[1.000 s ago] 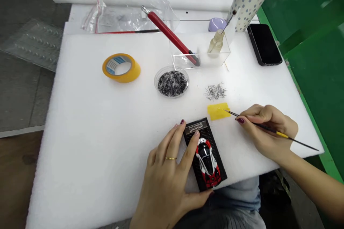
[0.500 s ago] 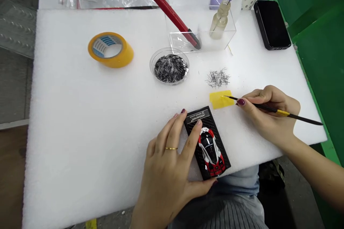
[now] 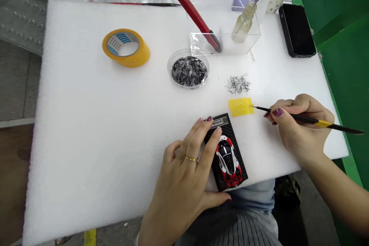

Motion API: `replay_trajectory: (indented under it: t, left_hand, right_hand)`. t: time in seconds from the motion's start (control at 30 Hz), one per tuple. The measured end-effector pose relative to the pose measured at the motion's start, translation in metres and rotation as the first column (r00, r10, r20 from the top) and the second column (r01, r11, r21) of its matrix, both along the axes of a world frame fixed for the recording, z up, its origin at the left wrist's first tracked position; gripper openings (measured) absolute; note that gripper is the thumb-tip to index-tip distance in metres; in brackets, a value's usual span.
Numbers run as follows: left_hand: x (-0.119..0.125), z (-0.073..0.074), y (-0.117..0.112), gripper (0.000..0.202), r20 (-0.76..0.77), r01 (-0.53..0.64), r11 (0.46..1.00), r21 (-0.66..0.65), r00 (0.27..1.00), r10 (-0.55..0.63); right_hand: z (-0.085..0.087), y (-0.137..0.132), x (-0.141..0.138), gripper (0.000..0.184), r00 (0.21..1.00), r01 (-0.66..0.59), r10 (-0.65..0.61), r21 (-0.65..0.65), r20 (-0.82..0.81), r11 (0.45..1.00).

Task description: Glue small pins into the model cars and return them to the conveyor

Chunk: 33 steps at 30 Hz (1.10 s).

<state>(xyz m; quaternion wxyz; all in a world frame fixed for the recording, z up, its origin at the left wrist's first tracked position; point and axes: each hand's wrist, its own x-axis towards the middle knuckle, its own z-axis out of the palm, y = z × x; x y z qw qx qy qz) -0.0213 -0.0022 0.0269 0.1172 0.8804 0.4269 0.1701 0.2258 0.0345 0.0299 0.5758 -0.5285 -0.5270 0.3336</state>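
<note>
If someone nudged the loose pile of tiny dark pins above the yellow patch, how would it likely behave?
The loose pins look hair-thin and lie unbound on the white foam sheet, so a nudge would probably scatter them rather than move them as one. They seem very light. The foam's soft surface may snag some. The brush in the right hand suggests fingers alone would struggle.

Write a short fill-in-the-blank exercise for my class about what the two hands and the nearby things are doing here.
1. The right hand holds a thin black ____.
2. The left hand steadies a black base carrying a red and white model ____.
3. The stick's tip is at the edge of a ____ patch.
4. The round dish holds fine black ____.

Missing words: stick; car; yellow; pins
</note>
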Motion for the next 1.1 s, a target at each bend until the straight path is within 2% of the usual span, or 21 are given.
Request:
replay_trajectory:
  t: [0.1,0.2,0.33,0.47,0.57,0.73,0.87,1.1]
  left_hand:
    - [-0.001,0.000,0.000,0.115,0.069,0.002,1.000,-0.026,0.998,-0.001]
    - [-0.005,0.001,-0.003,0.106,0.211,-0.002,0.995,-0.102,0.977,0.024]
    - [-0.008,0.003,-0.007,0.094,0.456,0.050,0.968,-0.244,0.887,0.069]
    - [-0.006,-0.001,-0.009,0.087,0.589,0.069,0.960,-0.270,0.801,0.108]
    - [-0.003,-0.005,-0.010,0.080,0.602,0.054,0.965,-0.257,0.790,0.116]
    - [0.004,-0.005,-0.013,0.075,0.591,-0.036,0.970,-0.242,0.787,0.176]
    - [0.008,-0.005,-0.013,0.076,0.580,-0.075,0.969,-0.234,0.790,0.201]
    - [0.009,-0.005,-0.013,0.073,0.550,-0.100,0.971,-0.216,0.810,0.205]
  right_hand:
    - [0.008,-0.008,-0.008,0.025,0.988,-0.043,0.041,-0.016,-0.148,0.999]
    - [0.015,-0.022,-0.023,0.021,0.967,-0.085,0.092,0.039,-0.237,0.996]
    - [0.019,-0.040,-0.045,0.018,0.955,-0.114,0.123,0.046,-0.269,0.992]
    - [0.017,-0.047,-0.063,0.021,0.945,-0.079,0.088,0.041,-0.314,0.996]
    - [0.015,-0.045,-0.070,0.024,0.936,-0.050,0.066,0.054,-0.347,0.997]
    - [0.015,-0.041,-0.070,0.022,0.952,-0.108,0.143,0.138,-0.269,0.985]
    - [0.014,-0.042,-0.069,0.022,0.956,-0.119,0.146,0.120,-0.255,0.986]
    - [0.017,-0.043,-0.071,0.027,0.979,-0.068,0.080,0.069,-0.185,0.995]
